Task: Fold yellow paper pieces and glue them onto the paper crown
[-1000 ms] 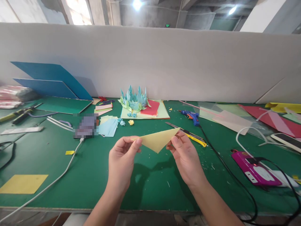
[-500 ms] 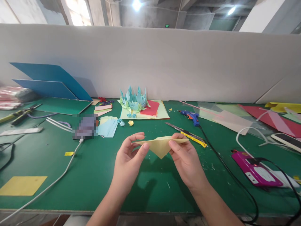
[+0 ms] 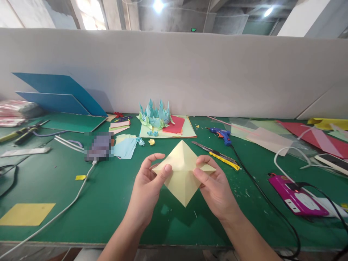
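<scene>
A pale yellow paper square (image 3: 182,181) with crease lines is held up in front of me, turned so that it shows as a diamond. My left hand (image 3: 150,181) pinches its left corner, thumb on the near face. At the right corner, my right hand (image 3: 213,185) grips it between thumb and fingers. The sheet hangs above the green table, one corner pointing away and one towards me. Beyond it stands a blue and green folded-paper piece (image 3: 154,116) with pointed petals. Small blue and yellow folded bits, among them a yellow one (image 3: 151,142), lie nearby.
Right of my hands lie a yellow utility knife (image 3: 224,160) and a blue glue gun (image 3: 221,136) with a black cord. A magenta power strip (image 3: 297,195) sits farther right. To the left are blue paper slips (image 3: 125,148), a white cable (image 3: 78,195) and a yellow sheet (image 3: 27,214).
The yellow paper has opened out from a folded triangle seen nearly edge-on to a full diamond facing me. Both hands keep their hold in nearly the same place.
</scene>
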### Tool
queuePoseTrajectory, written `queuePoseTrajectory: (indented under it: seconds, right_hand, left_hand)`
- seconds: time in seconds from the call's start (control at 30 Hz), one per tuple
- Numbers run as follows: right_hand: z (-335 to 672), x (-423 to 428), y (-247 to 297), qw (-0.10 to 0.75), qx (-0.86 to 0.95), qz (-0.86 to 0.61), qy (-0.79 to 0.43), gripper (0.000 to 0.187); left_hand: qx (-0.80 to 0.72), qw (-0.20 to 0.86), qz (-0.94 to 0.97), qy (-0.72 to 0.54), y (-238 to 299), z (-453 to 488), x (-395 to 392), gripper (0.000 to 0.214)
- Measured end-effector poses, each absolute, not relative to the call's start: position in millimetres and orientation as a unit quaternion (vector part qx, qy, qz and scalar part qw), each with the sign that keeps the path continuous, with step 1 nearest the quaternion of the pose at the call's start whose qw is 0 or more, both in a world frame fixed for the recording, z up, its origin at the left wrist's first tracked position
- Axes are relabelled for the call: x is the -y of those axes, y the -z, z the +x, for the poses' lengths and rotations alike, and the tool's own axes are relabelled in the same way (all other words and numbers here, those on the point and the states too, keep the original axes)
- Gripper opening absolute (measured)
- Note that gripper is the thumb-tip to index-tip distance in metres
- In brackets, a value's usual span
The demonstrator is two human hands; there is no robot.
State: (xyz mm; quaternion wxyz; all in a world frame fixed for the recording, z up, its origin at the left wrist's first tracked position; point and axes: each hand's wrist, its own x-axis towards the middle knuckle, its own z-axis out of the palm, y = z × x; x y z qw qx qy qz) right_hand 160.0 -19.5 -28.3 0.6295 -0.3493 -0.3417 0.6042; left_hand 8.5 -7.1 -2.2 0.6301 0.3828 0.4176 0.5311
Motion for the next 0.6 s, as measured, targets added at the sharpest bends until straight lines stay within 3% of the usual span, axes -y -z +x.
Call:
queuePoseTrajectory:
  seconds: [0.23, 0.6]
  right_hand:
    - [157.2, 21.0, 24.6, 0.639, 0.304, -0.350, -0.614, 0.041]
    - [155.6, 18.0, 30.3, 0.643, 0.337, -0.356, -0.589, 0.022]
  left_hand:
    - [-0.412, 0.629, 0.387, -0.534, 4.2, 7.3, 8.3, 0.028]
    - [-0.409, 0.672, 0.362, -0.500, 3.1, 7.6, 7.1, 0.031]
